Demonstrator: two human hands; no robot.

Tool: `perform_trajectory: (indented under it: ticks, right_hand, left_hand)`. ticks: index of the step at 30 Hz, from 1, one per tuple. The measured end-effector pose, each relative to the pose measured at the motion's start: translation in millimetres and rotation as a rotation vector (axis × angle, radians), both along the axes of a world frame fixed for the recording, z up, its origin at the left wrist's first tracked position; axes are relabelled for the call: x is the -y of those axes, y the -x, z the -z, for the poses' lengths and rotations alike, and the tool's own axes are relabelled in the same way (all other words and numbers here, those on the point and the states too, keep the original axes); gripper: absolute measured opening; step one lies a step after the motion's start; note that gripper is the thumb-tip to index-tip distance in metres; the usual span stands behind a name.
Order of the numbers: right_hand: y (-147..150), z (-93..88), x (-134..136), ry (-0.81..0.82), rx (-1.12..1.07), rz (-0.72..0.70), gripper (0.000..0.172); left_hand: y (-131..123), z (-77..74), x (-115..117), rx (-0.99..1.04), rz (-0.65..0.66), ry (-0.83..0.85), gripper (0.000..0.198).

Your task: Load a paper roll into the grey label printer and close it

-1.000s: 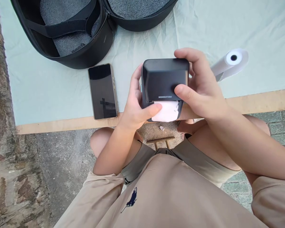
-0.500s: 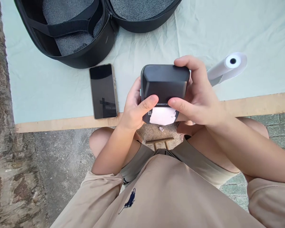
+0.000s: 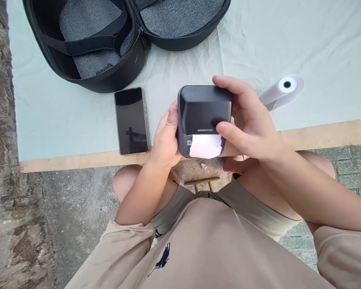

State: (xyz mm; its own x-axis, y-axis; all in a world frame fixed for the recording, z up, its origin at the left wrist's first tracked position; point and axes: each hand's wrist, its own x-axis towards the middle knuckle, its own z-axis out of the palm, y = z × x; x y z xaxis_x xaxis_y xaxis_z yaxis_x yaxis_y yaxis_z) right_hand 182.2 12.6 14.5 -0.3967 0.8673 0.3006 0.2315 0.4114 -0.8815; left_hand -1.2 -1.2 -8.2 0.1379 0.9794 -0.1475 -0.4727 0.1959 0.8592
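A black label printer (image 3: 206, 114) marked NIIMBOT is held up above the table's near edge, between both hands. White paper (image 3: 205, 146) with a ragged edge covers its lower front. My left hand (image 3: 166, 140) grips the printer's left side, thumb along the edge and the other fingers mostly hidden behind. On the right side, my right hand (image 3: 249, 120) holds it with the thumb on the front face and the index finger at the top corner. Its remaining fingers are partly hidden.
A phone (image 3: 132, 120) with a dark screen lies left of the printer. Behind it an open black case (image 3: 120, 72) shows grey foam and a strap. A roll of white paper (image 3: 278, 93) lies at the right on the pale cloth (image 3: 327, 52). A small paper scrap (image 3: 203, 165) is on the ground.
My left thumb has moved off the printer's front to its left edge, uncovering the lettering. My right hand has shifted slightly left along the printer. The view has tilted a little.
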Motion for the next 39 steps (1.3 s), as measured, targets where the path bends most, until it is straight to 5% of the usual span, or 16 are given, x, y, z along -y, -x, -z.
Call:
perform_trajectory:
  ticks: [8, 12, 17, 20, 23, 27, 32, 39]
  right_hand:
    - [-8, -5.1, -5, -0.091, 0.078, -0.010, 0.073]
    - [-5, -19.5, -10, -0.267, 0.075, 0.220, 0.054]
    - [12, -44.9, -12, -0.185, -0.004, 0.445, 0.008]
    - [15, -48.2, -15, -0.185, -0.063, 0.482, 0.010]
    - [10, -44.2, -17, -0.269, 0.072, 0.402, 0.015]
    - [3, -43.7, -14, -0.377, 0.638, 0.179, 0.008]
    - [15, -53.2, -13, -0.222, 1.022, 0.168, 0.011]
    - [18, -71.5, -17, -0.105, 0.984, 0.157, 0.024]
  left_hand:
    - [1, -1.6, -5, 0.055, 0.053, 0.083, 0.041]
    - [-2, -7.4, -4, 0.089, 0.074, 0.013, 0.044]
    - [0, -11.0, -1, 0.082, 0.140, -0.013, 0.028]
    - [1, -10.7, 0, 0.061, 0.104, -0.019, 0.030]
    - [0, -10.7, 1, 0.062, 0.090, -0.007, 0.031]
    - [-1, -10.8, 1, 0.069, 0.109, -0.025, 0.031]
    - [-1, -10.2, 2, 0.087, 0.130, -0.025, 0.033]
    - [-1, -11.5, 2, 0.064, 0.089, 0.008, 0.033]
